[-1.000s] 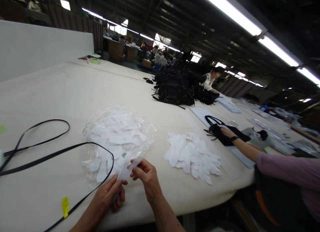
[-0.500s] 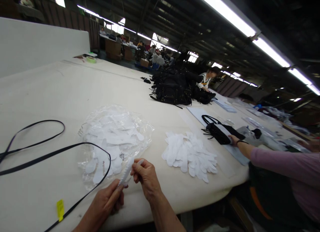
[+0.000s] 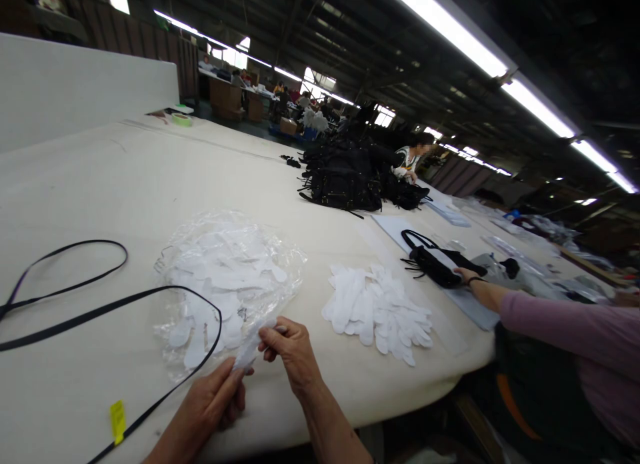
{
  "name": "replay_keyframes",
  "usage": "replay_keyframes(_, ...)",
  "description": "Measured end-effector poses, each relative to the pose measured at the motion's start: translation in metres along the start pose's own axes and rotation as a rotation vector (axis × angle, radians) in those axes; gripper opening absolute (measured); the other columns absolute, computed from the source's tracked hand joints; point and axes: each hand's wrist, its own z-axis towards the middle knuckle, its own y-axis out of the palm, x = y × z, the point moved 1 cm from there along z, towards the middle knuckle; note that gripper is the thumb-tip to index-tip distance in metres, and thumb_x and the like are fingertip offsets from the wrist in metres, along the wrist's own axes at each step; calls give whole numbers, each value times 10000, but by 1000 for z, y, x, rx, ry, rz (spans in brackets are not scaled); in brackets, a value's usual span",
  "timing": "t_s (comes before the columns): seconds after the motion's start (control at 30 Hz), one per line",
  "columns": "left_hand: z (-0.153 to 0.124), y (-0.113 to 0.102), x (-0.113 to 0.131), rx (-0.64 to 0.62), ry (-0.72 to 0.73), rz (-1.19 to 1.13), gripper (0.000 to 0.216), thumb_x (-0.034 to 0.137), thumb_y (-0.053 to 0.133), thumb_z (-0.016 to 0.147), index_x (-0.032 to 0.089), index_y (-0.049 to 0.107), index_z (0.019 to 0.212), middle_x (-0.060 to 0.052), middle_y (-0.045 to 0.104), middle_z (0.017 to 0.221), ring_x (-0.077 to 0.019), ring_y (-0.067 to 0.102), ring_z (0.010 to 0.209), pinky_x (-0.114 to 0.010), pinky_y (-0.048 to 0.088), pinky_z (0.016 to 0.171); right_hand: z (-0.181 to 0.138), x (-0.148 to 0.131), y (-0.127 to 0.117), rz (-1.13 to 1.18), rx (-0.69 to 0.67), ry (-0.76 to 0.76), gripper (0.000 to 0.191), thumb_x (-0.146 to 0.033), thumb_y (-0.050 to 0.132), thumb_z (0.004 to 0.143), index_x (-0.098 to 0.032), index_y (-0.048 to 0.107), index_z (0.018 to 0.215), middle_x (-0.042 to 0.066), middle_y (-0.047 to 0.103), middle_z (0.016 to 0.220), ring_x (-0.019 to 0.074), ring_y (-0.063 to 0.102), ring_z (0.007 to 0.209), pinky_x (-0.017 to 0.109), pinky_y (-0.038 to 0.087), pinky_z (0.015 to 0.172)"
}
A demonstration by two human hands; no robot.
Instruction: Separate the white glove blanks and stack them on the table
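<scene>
Both hands, left hand (image 3: 213, 401) and right hand (image 3: 290, 351), fingers pinched shut on one white strip (image 3: 249, 347), apparently peeling it; next needs steady pull

No lettering reads anywhere in this view. The small yellow tag (image 3: 117, 421) lying on the table (image 3: 90, 184) beside the black strap (image 3: 100, 311) shows a plain face, too small to make out any print. The white cut pieces (image 3: 377, 311) carry no marks, and the clear plastic bag (image 3: 227, 277) shows no label. The black bags (image 3: 345, 177) far off are too distant for any brand.
</scene>
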Motion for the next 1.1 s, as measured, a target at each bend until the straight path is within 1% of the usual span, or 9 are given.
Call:
replay_keyframes(0.17, 2, -2, -1, 10, -38, -88, 517, 653, 476, 873, 171, 591, 1019, 17, 630, 574, -135, 551, 431, -215, 413, 400, -4, -2, 6, 5, 36, -13, 299, -423, 756, 728, -138, 722, 811, -3, 654, 596, 83, 534, 488, 216, 413, 503)
replay_keyframes(0.37, 2, -4, 4, 41, -45, -113, 539, 661, 488, 860, 163, 588, 1039, 19, 628, 583, -144, 559, 442, -230, 435, 407, -5, 0, 13, 28, 105, -47, 278, -401, 788, 690, -144, 684, 713, 10, 675, 604, 96, 554, 500, 223, 418, 507)
replay_keyframes(0.47, 1, -4, 5, 46, -41, -104, 537, 662, 483, 862, 168, 592, 1042, 19, 629, 592, -146, 560, 450, -238, 439, 417, -5, 0, 14, 43, 111, -51, 281, -402, 791, 685, -150, 669, 688, 10, 675, 605, 100, 555, 501, 227, 423, 506)
replay_keyframes(0.63, 0, -4, 7, 62, -43, -125, 541, 668, 496, 852, 167, 599, 1030, 21, 626, 585, -147, 559, 448, -240, 441, 411, -6, 2, 14, 75, 102, -26, 306, -415, 784, 700, -149, 731, 841, 7, 676, 628, 98, 570, 523, 222, 432, 529)
replay_keyframes(0.7, 1, -5, 8, 81, -52, -143, 548, 681, 511, 835, 170, 605, 1009, 23, 625, 578, -145, 554, 432, -241, 440, 400, -5, 5, 14, 93, 103, -27, 301, -414, 785, 702, -149, 732, 835, 11, 682, 634, 101, 575, 523, 224, 433, 528)
replay_keyframes(0.83, 2, -5, 8, 97, -71, -172, 554, 695, 532, 813, 170, 609, 972, 22, 631, 557, -146, 555, 412, -242, 436, 384, -4, 7, 11, 195, 41, 9, 273, -393, 801, 697, -150, 701, 771, 24, 701, 672, 104, 588, 538, 229, 442, 539)
replay_keyframes(0.9, 3, -6, 7, 95, -68, -172, 549, 690, 535, 814, 168, 607, 970, 22, 633, 556, -147, 559, 412, -243, 438, 384, -5, 6, 9, 234, -9, 30, 264, -346, 821, 676, -153, 715, 822, 28, 712, 707, 107, 599, 575, 232, 455, 571)
replay_keyframes(1.0, 3, -6, 6, 85, -54, -160, 530, 670, 519, 836, 168, 600, 985, 25, 632, 555, -142, 555, 410, -240, 438, 391, -6, 1, 4, 217, -79, 24, 326, -250, 849, 610, -156, 736, 901, 39, 732, 794, 120, 621, 655, 244, 475, 626)
replay_keyframes(1.1, 3, -6, 4, 75, -51, -145, 527, 671, 510, 840, 172, 610, 975, 24, 630, 555, -141, 552, 416, -233, 428, 390, -7, -1, 2, 192, -88, 16, 385, -245, 853, 594, -158, 730, 949, 39, 734, 820, 123, 623, 656, 249, 474, 621)
